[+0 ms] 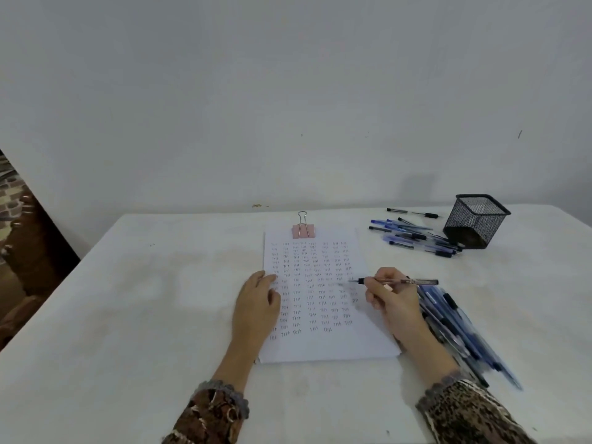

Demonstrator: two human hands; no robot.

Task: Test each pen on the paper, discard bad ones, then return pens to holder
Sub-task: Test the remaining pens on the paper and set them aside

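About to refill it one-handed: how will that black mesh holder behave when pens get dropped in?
The mesh holder looks empty and thin-walled, so probably light and likely to slide on the tablecloth. It already appears tilted, so it may tip. The loose pens touching its base could roll if it shifts.

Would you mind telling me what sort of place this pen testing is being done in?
Probably a plain indoor room with a makeshift desk: a table under a white cloth pushed against a bare pale wall, with clipped paper, loose pens and a black mesh holder. Home or office, I cannot tell.
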